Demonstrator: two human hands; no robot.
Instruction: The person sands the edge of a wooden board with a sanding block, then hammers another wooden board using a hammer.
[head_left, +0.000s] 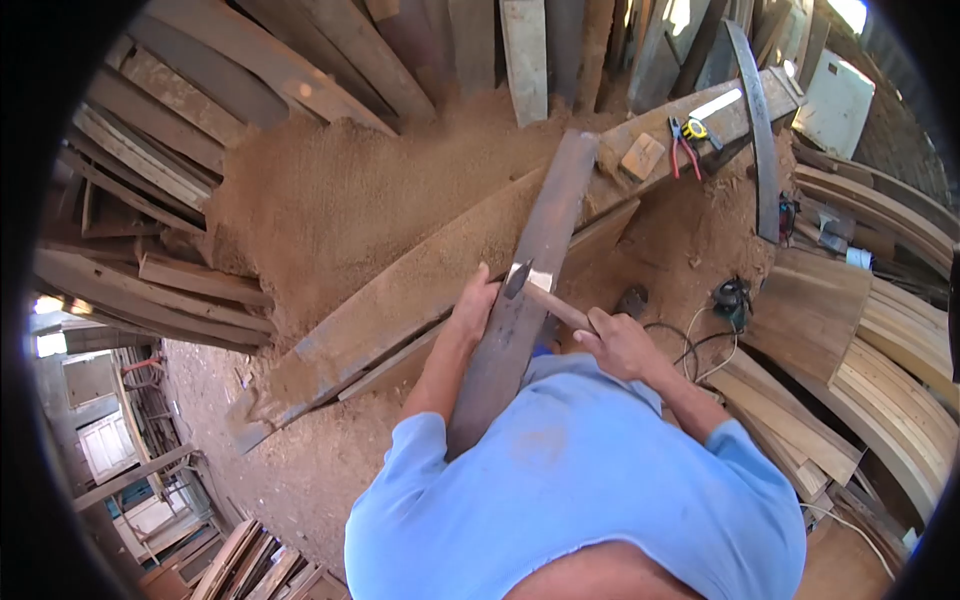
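Observation:
A long dark plank [567, 190] lies crosswise over a wide wooden bench board [400, 275], its near end against my body. My left hand [474, 300] grips the plank's left edge, fingers partly hidden by it. My right hand [617, 345] is wrapped round the wooden handle of a hammer [558, 307]. The dark hammer head is over the plank, beside a pale patch on its face. From this angle I cannot tell whether the head touches the wood.
On the bench's far right lie red-handled pliers [684, 150], a yellow tape measure [694, 129] and a small wood block [642, 157]. A dark curved strip [757, 130] crosses that end. A corded power tool [732, 300] sits to the right. Sawdust [350, 190] and stacked boards surround the bench.

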